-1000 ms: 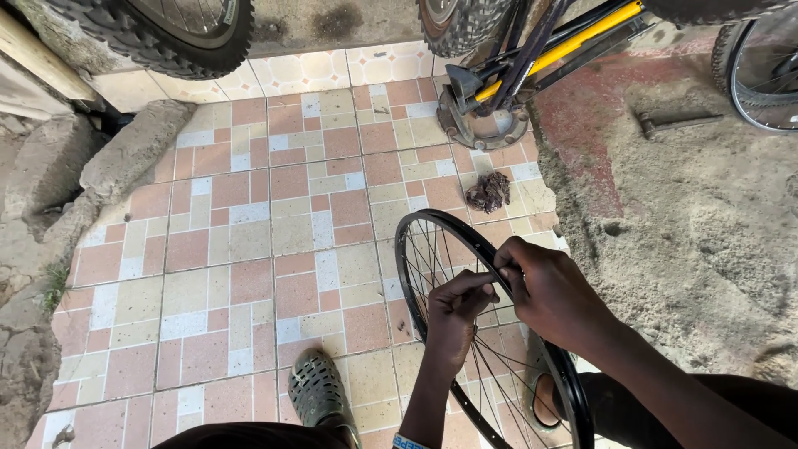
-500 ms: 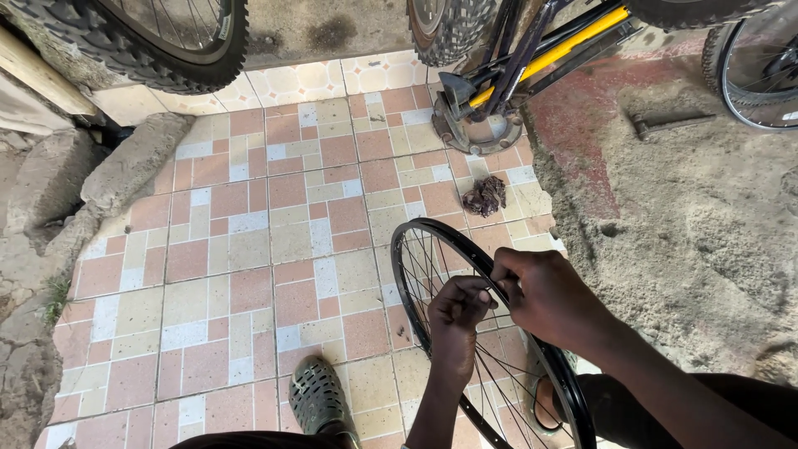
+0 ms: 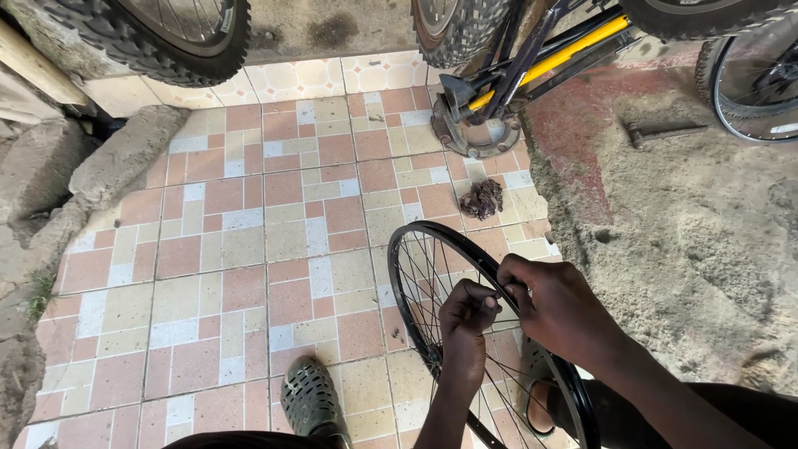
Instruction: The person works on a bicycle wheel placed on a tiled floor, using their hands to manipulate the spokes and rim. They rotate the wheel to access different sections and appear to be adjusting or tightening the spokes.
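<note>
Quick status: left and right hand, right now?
Left hand: closed, fingers pinching a thin spoke of the bare black bicycle wheel rim.
Right hand: closed, gripping that rim's edge.

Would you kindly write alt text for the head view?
Both hands, left hand and right hand, pinch a spoke on a bare black bicycle wheel rim held upright over a tiled floor. A dark rag lies beyond.

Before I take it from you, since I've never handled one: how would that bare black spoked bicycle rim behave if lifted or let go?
The bare black spoked bicycle rim carries no tyre, so it is probably light for its size. Its thin spokes look bendable if squeezed. It stands on edge between the left hand and right hand, so released it would likely roll or topple.
</note>
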